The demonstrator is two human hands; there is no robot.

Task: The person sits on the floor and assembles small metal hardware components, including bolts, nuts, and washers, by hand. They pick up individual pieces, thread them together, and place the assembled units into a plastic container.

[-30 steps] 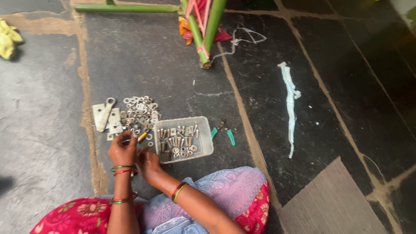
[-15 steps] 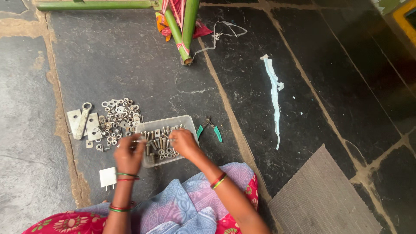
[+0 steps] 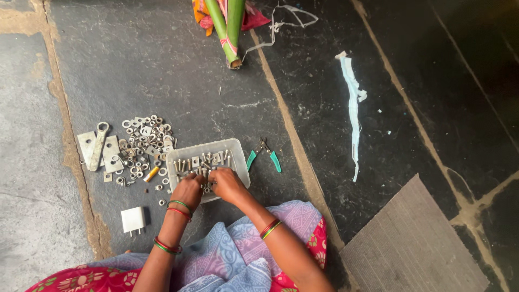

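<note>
Both hands are down in the clear plastic tray [image 3: 238, 148] now: left hand [image 3: 187, 189] and right hand [image 3: 227, 184] meet over its near edge, fingers curled among the bolts [image 3: 203, 160], grip hidden. Those bolts lie mostly lengthwise, pointing away from the fingers. Half a second ago the hands were apart; the washer pile [image 3: 143, 138] sits left of them.
</note>
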